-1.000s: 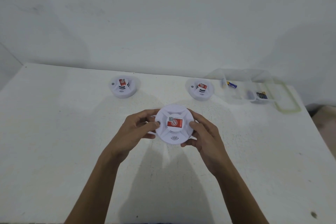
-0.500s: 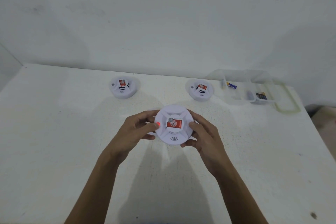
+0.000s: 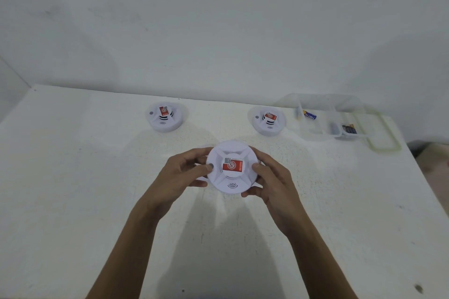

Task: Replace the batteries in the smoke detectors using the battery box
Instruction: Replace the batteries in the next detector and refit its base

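A round white smoke detector (image 3: 228, 182) with a red label on its centre is held above the middle of the table. My left hand (image 3: 179, 175) grips its left rim, thumb lying on the top face. My right hand (image 3: 272, 182) grips its right rim, fingers curled underneath. Two more white smoke detectors stand further back: one at the left (image 3: 166, 116), one at the right (image 3: 268, 120). At the back right stands the clear plastic battery box (image 3: 323, 133), open, with a blue battery (image 3: 309, 114) and a dark battery (image 3: 349, 128) inside.
The white table (image 3: 73, 189) ends at a white wall behind. The box's clear lid with a greenish seal (image 3: 386, 143) lies right of the box near the table's right edge. A dark spot (image 3: 418, 288) marks the table at the front right.
A red light showed under my left thumb half a second ago and is gone now. The detector and both hands have barely moved.
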Motion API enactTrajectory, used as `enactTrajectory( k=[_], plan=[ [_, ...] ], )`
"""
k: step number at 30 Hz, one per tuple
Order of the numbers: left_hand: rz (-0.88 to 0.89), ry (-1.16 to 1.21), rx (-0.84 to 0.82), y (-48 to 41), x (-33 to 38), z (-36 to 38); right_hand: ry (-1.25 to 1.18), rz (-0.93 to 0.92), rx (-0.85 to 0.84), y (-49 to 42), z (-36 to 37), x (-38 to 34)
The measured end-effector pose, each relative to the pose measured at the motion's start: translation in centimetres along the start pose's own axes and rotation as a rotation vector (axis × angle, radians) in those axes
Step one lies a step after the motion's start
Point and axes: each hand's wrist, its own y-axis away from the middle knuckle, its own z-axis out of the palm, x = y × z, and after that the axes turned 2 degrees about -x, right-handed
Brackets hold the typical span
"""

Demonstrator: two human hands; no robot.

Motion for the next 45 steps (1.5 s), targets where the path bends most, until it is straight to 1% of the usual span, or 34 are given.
enactTrajectory(
  k=[17, 27, 45],
  plan=[
    [-0.005, 0.023, -0.005, 0.09, -0.04, -0.19, 0.004, -0.013, -0.017, 0.13, 0.25, -0.27],
    [-0.006, 0.027, -0.006, 0.01, -0.14, -0.28, 0.020, -0.001, 0.023, 0.04, 0.47, -0.27],
    [0.004, 0.041, -0.001, -0.44, -0.36, -0.47, 0.024, 0.006, 0.019, -0.34, 0.54, -0.46]
  ],
)
